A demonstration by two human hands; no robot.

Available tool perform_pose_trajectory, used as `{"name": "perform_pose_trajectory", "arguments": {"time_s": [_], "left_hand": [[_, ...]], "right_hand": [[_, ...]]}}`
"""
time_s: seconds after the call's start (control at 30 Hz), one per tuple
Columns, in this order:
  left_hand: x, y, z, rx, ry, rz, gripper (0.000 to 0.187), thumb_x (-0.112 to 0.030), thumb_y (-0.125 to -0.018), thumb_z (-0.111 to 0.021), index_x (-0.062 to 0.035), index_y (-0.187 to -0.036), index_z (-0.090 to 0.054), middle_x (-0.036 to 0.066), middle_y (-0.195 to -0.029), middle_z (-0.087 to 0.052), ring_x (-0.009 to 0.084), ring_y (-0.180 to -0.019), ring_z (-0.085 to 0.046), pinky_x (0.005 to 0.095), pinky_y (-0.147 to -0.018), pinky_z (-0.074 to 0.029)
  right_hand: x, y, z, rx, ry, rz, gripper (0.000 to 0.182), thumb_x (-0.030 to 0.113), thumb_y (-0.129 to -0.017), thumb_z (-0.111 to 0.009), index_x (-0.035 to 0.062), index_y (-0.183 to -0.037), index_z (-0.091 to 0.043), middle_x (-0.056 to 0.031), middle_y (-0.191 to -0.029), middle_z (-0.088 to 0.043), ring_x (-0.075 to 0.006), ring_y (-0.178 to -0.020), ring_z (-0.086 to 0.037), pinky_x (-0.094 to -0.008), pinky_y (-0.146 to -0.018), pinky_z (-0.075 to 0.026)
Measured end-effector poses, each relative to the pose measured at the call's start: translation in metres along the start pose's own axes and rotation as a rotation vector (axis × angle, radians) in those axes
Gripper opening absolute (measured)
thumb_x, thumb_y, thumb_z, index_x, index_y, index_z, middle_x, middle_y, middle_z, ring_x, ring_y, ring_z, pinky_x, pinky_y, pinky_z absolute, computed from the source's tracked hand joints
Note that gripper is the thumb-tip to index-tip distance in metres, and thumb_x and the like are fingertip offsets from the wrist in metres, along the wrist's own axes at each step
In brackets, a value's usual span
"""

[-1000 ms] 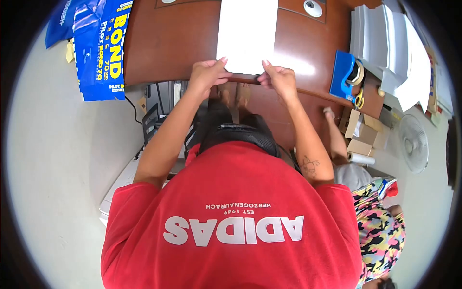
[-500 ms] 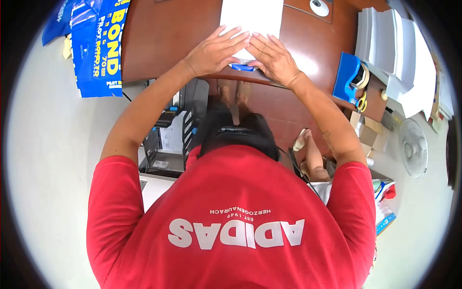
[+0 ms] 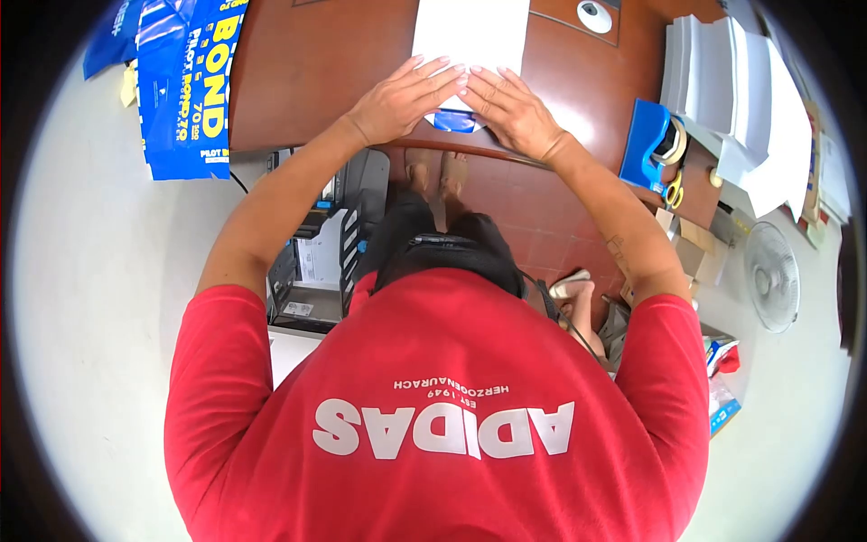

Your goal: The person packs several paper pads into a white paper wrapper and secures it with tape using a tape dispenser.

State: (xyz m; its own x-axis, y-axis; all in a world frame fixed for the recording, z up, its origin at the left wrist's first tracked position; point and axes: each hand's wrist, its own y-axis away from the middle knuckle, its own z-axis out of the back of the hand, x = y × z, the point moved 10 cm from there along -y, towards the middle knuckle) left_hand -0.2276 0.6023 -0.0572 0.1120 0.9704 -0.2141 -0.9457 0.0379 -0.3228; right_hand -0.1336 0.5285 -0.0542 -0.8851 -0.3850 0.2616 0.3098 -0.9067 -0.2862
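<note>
White paper pressed by two flat hands, fingertips together.
The near end of the white paper [image 3: 470, 36] is covered by the left hand [image 3: 406, 99] and right hand [image 3: 513, 108], a blue flap [image 3: 454, 120] showing between them at the edge of the bench [image 3: 316, 81]; a tape dispenser [image 3: 643, 140] is seen to the right, a printed blue wrapper [image 3: 185, 99] to the left.

"Where's the paper [image 3: 471, 36]?"
"On the desk [image 3: 316, 81], at twelve o'clock."
"And ten o'clock?"
"The plastic wrapper [image 3: 185, 99], at the desk's left end."
"Two o'clock?"
"The tape dispenser [image 3: 643, 137], on the desk, scissors [image 3: 674, 192] just beside it, the sheet stack [image 3: 727, 90] farther right."
"And three?"
"The fan [image 3: 773, 275], right of the desk."
</note>
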Motion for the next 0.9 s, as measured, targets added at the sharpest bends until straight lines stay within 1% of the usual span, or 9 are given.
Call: {"name": "perform_pose_trajectory", "arguments": {"time_s": [0.07,0.1,0.17,0.2,0.27,0.33,0.63,0.87,0.9], "left_hand": [[-0.001,0.0,0.008,-0.08,0.055,0.044,0.049,-0.006,-0.091,-0.06,-0.0068,-0.14,-0.054,0.01,-0.154,-0.052,0.0296,-0.143,-0.047,0.0485,-0.118,-0.038],[0.002,0.001,0.006,-0.081,0.051,0.041,0.049,-0.006,-0.091,-0.06,-0.0068,-0.14,-0.054,0.01,-0.154,-0.052,0.0296,-0.143,-0.047,0.0485,-0.118,-0.038],[0.006,0.007,0.009,-0.203,0.244,0.088,0.025,-0.006,-0.09,-0.061,-0.0064,-0.114,-0.062,0.012,-0.152,-0.053,0.0322,-0.142,-0.049,0.0494,-0.116,-0.041],[0.006,0.007,0.012,-0.202,0.249,0.087,0.025,-0.006,-0.09,-0.061,-0.0064,-0.114,-0.062,0.012,-0.152,-0.053,0.0322,-0.142,-0.049,0.0494,-0.116,-0.041],[-0.007,0.005,0.011,-0.099,0.067,-0.041,0.007,-0.008,-0.088,-0.064,-0.0069,-0.093,-0.059,0.014,-0.152,-0.053,0.0347,-0.141,-0.049,0.0516,-0.115,-0.042],[-0.008,0.005,0.013,-0.118,0.078,-0.055,0.006,-0.009,-0.087,-0.066,-0.0071,-0.091,-0.061,0.014,-0.152,-0.053,0.0353,-0.141,-0.049,0.0523,-0.115,-0.042],[-0.009,0.009,0.01,-0.147,0.092,-0.078,0.008,-0.013,-0.083,-0.071,-0.0086,-0.091,-0.071,0.012,-0.153,-0.052,0.0342,-0.143,-0.048,0.0531,-0.116,-0.041],[-0.01,0.012,0.007,-0.183,0.078,-0.114,0.009,-0.013,-0.082,-0.072,-0.0086,-0.09,-0.074,0.01,-0.158,-0.048,0.0334,-0.147,-0.042,0.0541,-0.119,-0.037],[-0.016,0.007,0.019,-0.175,-0.05,-0.125,0.02,-0.014,-0.082,-0.075,-0.0117,-0.102,-0.076,0.009,-0.139,-0.064,0.028,-0.128,-0.061,0.0451,-0.105,-0.052]], "right_hand": [[0.002,-0.001,0.002,0.004,0.029,0.015,0.052,0.01,-0.089,-0.071,0.0104,-0.139,-0.059,-0.0103,-0.15,-0.055,-0.029,-0.142,-0.048,-0.0515,-0.117,-0.038],[0.001,-0.001,0.004,-0.021,-0.023,-0.022,0.043,0.009,-0.088,-0.07,0.0103,-0.13,-0.063,-0.0098,-0.15,-0.055,-0.0293,-0.142,-0.048,-0.0526,-0.117,-0.038],[0.004,0.007,0.003,-0.036,-0.089,-0.071,0.034,0.008,-0.088,-0.07,0.0101,-0.122,-0.067,-0.0093,-0.151,-0.055,-0.0297,-0.142,-0.049,-0.0538,-0.117,-0.038],[0.008,0.006,0.002,0.025,-0.022,-0.015,0.026,0.007,-0.087,-0.069,0.0105,-0.113,-0.069,-0.0086,-0.152,-0.053,-0.0295,-0.143,-0.048,-0.0549,-0.117,-0.037],[0.013,0.008,0.0,0.093,0.037,0.043,0.018,0.007,-0.087,-0.069,0.0108,-0.104,-0.07,-0.0079,-0.154,-0.052,-0.0293,-0.144,-0.047,-0.056,-0.117,-0.036],[0.011,0.008,-0.002,0.101,0.052,0.055,0.022,0.013,-0.084,-0.07,0.0158,-0.107,-0.072,-0.003,-0.158,-0.047,-0.0241,-0.148,-0.041,-0.057,-0.12,-0.03],[0.016,0.009,-0.008,0.12,0.106,0.079,0.017,0.026,-0.086,-0.074,0.0172,-0.1,-0.076,-0.0022,-0.159,-0.045,-0.0258,-0.149,-0.038,-0.0619,-0.116,-0.032],[0.023,0.007,0.004,0.005,0.079,0.105,0.017,0.019,-0.081,-0.078,0.0118,-0.095,-0.072,-0.0042,-0.158,-0.048,-0.0295,-0.148,-0.04,-0.0647,-0.116,-0.03],[0.023,0.009,0.004,-0.017,0.07,0.103,0.016,0.018,-0.081,-0.077,0.0106,-0.094,-0.07,-0.004,-0.157,-0.049,-0.0298,-0.148,-0.04,-0.065,-0.116,-0.03]]}}
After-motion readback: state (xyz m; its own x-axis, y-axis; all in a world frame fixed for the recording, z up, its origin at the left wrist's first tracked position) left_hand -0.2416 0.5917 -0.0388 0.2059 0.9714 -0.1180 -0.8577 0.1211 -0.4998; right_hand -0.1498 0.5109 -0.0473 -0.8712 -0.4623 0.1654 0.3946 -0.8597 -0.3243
